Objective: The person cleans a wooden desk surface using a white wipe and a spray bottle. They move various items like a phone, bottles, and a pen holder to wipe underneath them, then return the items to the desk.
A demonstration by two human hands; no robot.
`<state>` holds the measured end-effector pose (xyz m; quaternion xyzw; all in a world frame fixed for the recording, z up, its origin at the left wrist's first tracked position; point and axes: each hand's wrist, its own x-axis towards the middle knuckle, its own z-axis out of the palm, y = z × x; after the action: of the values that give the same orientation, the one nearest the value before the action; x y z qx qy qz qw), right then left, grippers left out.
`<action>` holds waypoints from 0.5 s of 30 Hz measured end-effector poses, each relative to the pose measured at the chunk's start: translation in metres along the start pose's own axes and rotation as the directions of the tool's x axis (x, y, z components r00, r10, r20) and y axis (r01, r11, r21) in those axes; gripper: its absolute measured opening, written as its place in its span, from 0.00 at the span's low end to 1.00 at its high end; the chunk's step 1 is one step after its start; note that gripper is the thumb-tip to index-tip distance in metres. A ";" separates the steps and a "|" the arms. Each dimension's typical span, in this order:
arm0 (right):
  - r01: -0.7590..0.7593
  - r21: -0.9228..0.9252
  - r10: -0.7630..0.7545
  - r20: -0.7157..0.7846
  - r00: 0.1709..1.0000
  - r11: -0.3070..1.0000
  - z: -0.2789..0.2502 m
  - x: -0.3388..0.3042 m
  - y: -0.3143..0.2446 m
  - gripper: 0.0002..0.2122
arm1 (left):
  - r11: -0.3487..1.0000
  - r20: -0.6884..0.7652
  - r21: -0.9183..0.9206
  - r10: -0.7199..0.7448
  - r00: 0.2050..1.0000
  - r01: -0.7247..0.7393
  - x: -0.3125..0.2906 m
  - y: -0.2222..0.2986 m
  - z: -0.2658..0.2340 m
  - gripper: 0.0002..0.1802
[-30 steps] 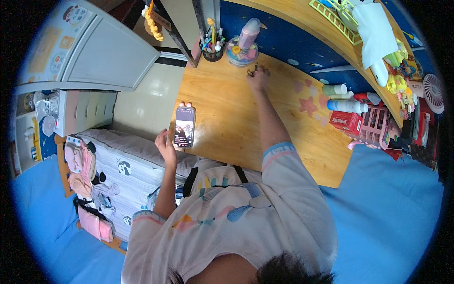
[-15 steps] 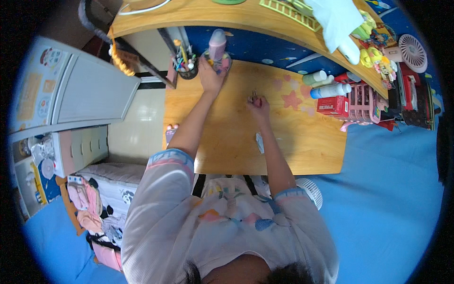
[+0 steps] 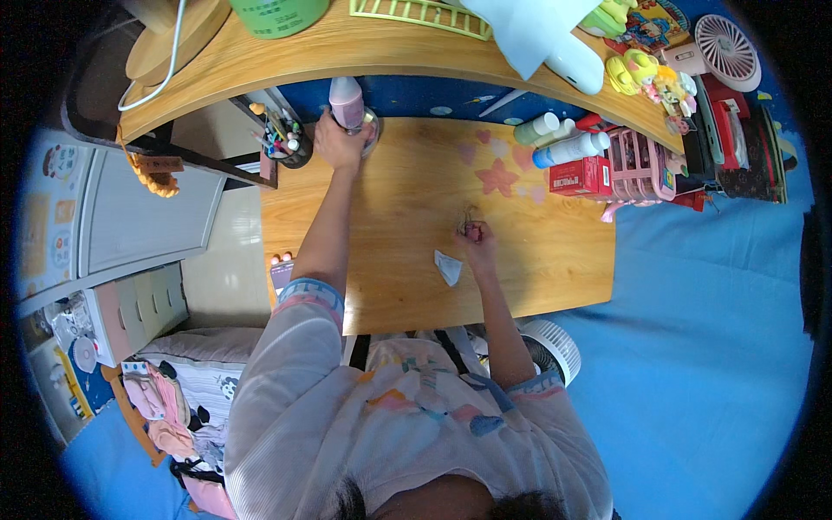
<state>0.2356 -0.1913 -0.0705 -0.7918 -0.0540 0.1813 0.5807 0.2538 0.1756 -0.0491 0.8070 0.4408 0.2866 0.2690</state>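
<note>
At the back left of the wooden desk (image 3: 399, 199), my left hand (image 3: 340, 146) is closed about the lower part of a pink bottle (image 3: 347, 108) with a pale cap. A round clear dish (image 3: 371, 132) shows beside that hand, mostly covered by it. My right hand (image 3: 477, 245) is over the middle of the desk, its fingers pinched on a small thing with thin dark wire-like parts and a reddish patch (image 3: 473, 230). Its kind is too small to tell. Just left of the right hand lies a crumpled white tissue (image 3: 448, 268).
A pen cup (image 3: 290, 149) stands left of the bottle. Toward the back right are several bottles (image 3: 572, 149), a red box (image 3: 581, 177) and a pink basket (image 3: 637, 165). A wooden shelf (image 3: 390, 76) overhangs the back. A white fan (image 3: 550, 347) sits below the desk's front edge.
The view has shifted. My left hand has moved up against the bottle from beside the dish. My right hand has come nearer and rightward over the desk, uncovering the whole tissue.
</note>
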 end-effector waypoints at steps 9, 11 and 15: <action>-0.039 -0.175 0.033 -0.036 0.999 0.984 -0.031 0.002 -0.009 0.11 | 0.995 0.070 0.007 0.102 0.992 -0.102 -0.049 0.048 0.026 0.49; -0.057 -0.111 0.053 -0.042 0.998 0.992 -0.043 0.006 -0.005 0.12 | 0.991 0.099 -0.031 0.129 0.987 -0.126 -0.063 0.065 0.041 0.49; -0.115 0.032 0.117 -0.082 0.990 0.993 -0.063 0.010 -0.008 0.13 | 0.970 0.111 -0.148 0.211 0.971 -0.194 -0.101 0.112 0.070 0.47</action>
<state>0.2676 -0.2430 -0.0491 -0.7926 0.0191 0.1822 0.5816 0.3205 0.0234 -0.0433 0.8440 0.3175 0.2907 0.3200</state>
